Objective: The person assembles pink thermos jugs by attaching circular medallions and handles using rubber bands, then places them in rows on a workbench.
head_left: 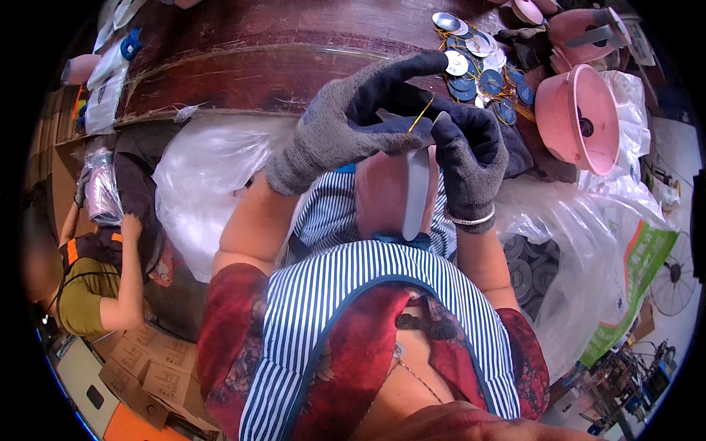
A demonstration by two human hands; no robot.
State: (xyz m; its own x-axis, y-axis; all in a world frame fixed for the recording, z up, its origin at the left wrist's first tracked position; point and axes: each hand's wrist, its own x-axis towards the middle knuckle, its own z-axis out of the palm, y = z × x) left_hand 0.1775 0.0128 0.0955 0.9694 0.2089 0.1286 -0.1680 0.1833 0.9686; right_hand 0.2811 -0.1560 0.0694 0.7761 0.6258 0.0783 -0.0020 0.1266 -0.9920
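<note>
A pink plastic jug (375, 192) with a grey handle (417, 192) rests in my lap, its upper end hidden behind my hands. Both hands wear grey gloves with dark coated fingers. My left hand (360, 114) pinches a thin yellow string (421, 112) near the top of the handle, its index finger stretched away toward the far right. Beside it, my right hand (471, 158) is closed, thumb and fingertips near the string; what they hold, if anything, is hidden. Round tags (491, 81) in blue and white, with yellow strings, lie piled beyond my hands.
A pink basin-like container (577, 117) stands right of the tags, with another pink jug (588, 37) behind it. A clear bag (544, 250) of grey round parts is at my right, more plastic sheeting (213, 176) at my left. Another person (95, 287) works at far left.
</note>
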